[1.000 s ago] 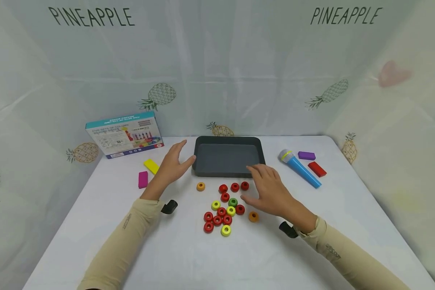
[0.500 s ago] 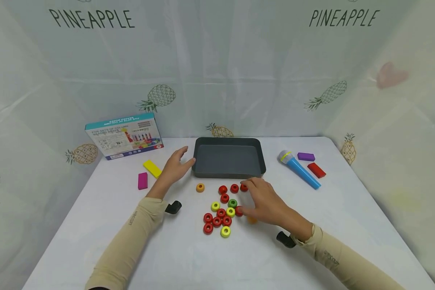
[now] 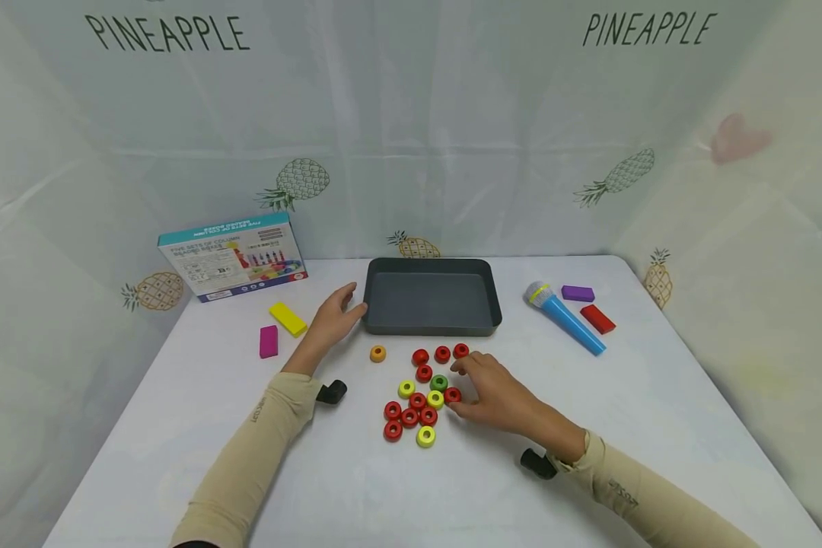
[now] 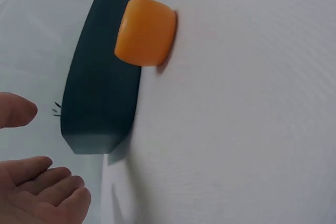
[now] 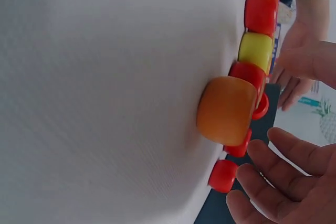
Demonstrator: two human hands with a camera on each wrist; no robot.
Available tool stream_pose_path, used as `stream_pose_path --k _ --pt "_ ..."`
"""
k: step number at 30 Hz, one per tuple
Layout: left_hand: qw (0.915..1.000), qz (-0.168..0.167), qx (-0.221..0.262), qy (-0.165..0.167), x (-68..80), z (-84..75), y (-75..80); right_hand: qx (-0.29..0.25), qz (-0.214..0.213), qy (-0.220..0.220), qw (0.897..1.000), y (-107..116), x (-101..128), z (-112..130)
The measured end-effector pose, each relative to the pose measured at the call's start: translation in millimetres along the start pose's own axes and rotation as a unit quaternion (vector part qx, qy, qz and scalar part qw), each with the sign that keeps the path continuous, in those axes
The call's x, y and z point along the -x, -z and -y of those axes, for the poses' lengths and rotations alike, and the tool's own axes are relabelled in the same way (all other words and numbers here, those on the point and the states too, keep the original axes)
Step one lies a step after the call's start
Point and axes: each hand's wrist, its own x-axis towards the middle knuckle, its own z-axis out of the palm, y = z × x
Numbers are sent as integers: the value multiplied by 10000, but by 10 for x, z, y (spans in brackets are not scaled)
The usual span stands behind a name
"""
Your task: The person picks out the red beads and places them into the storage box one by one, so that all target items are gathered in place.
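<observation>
Right hand (image 3: 496, 396) hovers spread over an orange ring (image 5: 227, 109) among red rings (image 3: 411, 415); left hand (image 3: 332, 316) lies spread beside the dark tray (image 3: 430, 327) toward the tabletop's far edge

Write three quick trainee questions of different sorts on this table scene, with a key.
1. True or false: the dark tray holds rings.
2. How many green rings lie on the table?
3. The left hand rests beside which thing: A the tray, B the toy microphone, C the box?

Key: 1 false, nothing shows inside it. 2 one. 3 A; the right hand lies by the rings.
</observation>
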Motion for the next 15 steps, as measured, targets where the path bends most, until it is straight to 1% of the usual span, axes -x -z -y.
stream_pose_path --k 3,6,11,15 --pt "9999 64 79 -21 -22 40 -22 11 -15 65 10000 -17 14 -6" --pt "9995 170 229 -113 -43 86 -45 -1 -32 132 9999 -29 22 -9" --pt "9979 294 499 -293 -70 131 -67 -52 67 142 9999 -44 14 -15" --pt "9973 363 539 -347 -93 145 -84 -82 185 128 9997 -69 -6 -28"
